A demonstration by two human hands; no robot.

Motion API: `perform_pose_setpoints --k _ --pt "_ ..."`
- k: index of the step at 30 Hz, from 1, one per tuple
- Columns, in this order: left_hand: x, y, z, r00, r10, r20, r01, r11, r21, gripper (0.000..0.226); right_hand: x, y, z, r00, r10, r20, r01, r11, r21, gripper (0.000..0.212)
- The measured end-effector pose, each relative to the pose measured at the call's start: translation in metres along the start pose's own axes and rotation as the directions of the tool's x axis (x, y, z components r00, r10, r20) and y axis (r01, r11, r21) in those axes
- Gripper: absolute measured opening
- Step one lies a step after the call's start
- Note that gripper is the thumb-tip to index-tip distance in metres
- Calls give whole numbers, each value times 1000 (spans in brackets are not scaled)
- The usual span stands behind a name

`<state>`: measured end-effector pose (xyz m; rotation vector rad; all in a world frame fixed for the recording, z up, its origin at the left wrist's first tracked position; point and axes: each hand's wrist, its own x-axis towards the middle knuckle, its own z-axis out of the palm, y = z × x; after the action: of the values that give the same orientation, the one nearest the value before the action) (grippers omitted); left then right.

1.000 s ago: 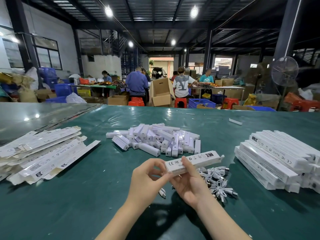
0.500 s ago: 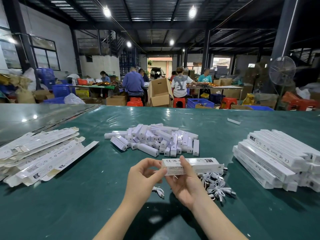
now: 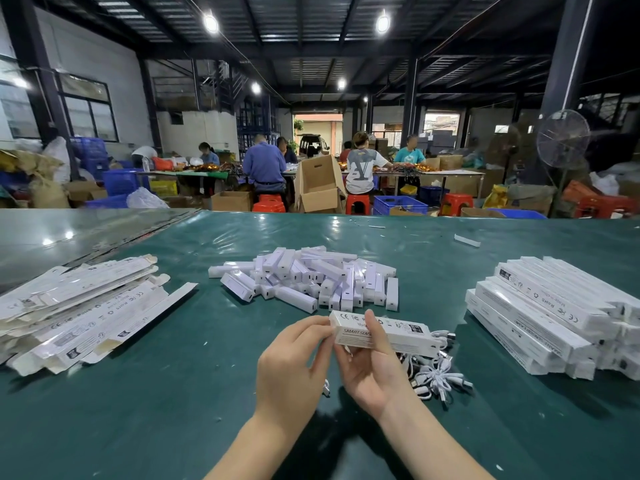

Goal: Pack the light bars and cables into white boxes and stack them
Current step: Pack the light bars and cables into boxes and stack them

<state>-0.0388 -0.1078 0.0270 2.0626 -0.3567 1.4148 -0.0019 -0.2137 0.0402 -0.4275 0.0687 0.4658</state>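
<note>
You have bare table [image 3: 166,417] before you, between flat boxes [image 3: 79,306] and the packed stack [image 3: 540,313]. Your left hand [image 3: 294,368] pinches the white box [image 3: 398,332] by its end; your right hand [image 3: 374,372] grips it over the cables [image 3: 440,375].

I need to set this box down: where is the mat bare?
Bare mat: between the flat boxes and the light bars; also near you, left of the left hand. Crowded: cables beside the packed stack, right.

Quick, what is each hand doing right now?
Left hand: pinches one end of the white box.
Right hand: grips the same white box, thumb across its top.
</note>
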Motion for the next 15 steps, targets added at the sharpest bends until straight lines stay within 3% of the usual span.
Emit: perform_pose_setpoints --k 3,5,9,12,15 --pt "-1 3 0 995 -79 57 87 985 -150 21 0 -1 0 999 3 46 -5 999 32 72" --pt "-1 3 1 987 -143 78 157 964 -216 13 1 -2 -1 998 9 67 -12 999 33 75" --pt "-4 11 5 948 -299 109 318 884 -343 22 3 -2 -4 994 -21 103 18 1000 26 74" --pt "-5 13 6 941 -325 95 337 871 -357 22 3 -1 -3 994 -37 104 34 999 26 72" --pt "-7 10 7 930 -360 75 363 868 -338 31 4 0 -2 992 -50 112 45 998 42 83"
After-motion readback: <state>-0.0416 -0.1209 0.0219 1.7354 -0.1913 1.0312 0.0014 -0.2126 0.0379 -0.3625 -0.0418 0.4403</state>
